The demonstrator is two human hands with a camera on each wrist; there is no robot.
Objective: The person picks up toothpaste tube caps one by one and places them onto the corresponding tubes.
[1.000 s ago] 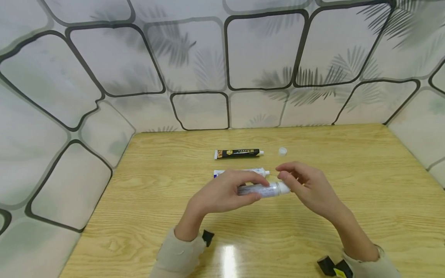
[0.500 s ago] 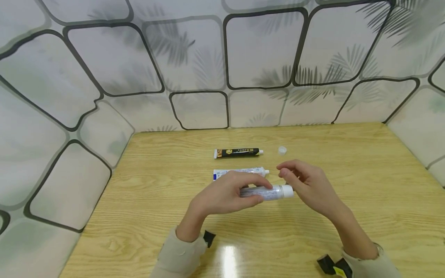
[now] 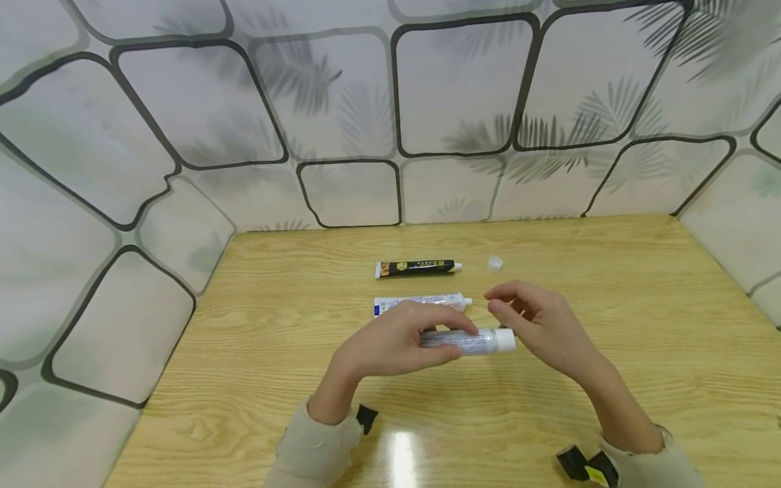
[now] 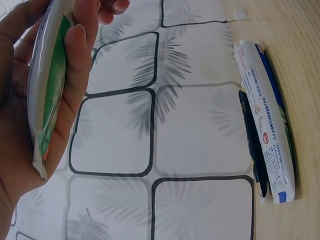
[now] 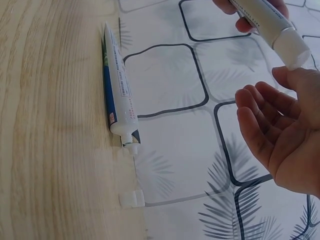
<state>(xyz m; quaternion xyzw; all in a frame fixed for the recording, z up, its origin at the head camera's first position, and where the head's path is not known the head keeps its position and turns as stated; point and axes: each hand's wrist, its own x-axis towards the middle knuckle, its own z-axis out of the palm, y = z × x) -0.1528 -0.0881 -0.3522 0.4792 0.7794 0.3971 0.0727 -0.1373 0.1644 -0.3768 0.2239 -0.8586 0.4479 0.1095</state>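
My left hand holds a white toothpaste tube across its middle, between thumb and fingers. The tube's green side faces the palm in the left wrist view, and its tail end is hidden by the hand in the head view. Its white cap points right, toward my right hand. That hand has loosely bent fingers with nothing between them, and in the right wrist view its thumb is right at the cap. Behind my left hand lies a second white toothpaste tube, its nozzle bare.
Farther back on the wooden table is a black toothpaste tube, parallel to the white one, its nozzle also pointing right. A loose white cap sits to its right. A patterned backdrop rises behind the table.
The held tube's cap end has swung slightly toward me and down, so the cap shows more fully beside my right fingertips. The right hand has barely moved.
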